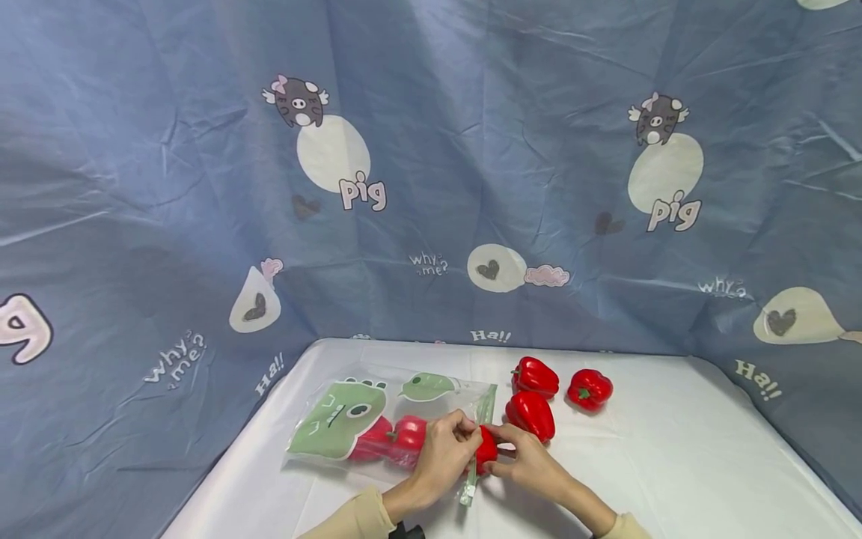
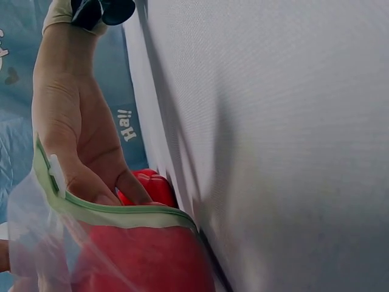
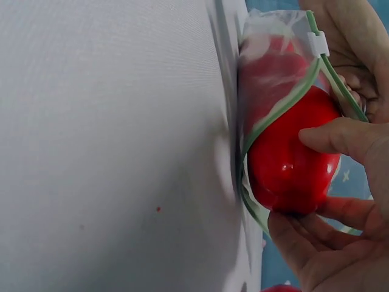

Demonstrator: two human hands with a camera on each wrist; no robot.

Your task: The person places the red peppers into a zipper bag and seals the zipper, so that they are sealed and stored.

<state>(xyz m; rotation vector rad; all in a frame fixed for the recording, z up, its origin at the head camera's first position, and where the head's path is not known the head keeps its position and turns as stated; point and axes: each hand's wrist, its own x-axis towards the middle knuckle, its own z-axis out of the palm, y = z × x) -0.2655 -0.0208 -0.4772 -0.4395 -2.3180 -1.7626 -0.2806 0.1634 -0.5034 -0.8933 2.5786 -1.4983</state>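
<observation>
A clear slider zip bag (image 1: 330, 423) with green cartoon prints lies on its side, its mouth toward the right. Red bell peppers (image 1: 409, 433) show through the plastic. At the mouth, my left hand (image 1: 441, 453) pinches the upper edge of the bag with curled fingers. My right hand (image 1: 535, 463) holds another red bell pepper (image 3: 292, 158), thumb on one side and fingers on the other. That pepper is partly inside the opening, between the green zip strips (image 2: 127, 214). A white slider (image 3: 317, 44) sits at one end of the strip.
Behind the right hand, two loose red peppers (image 1: 535, 376) (image 1: 530, 415) lie close together, with a third pepper (image 1: 590, 390) to their right. They rest on a white-covered table (image 1: 673, 449). A blue printed curtain (image 1: 431, 187) hangs behind and along the sides.
</observation>
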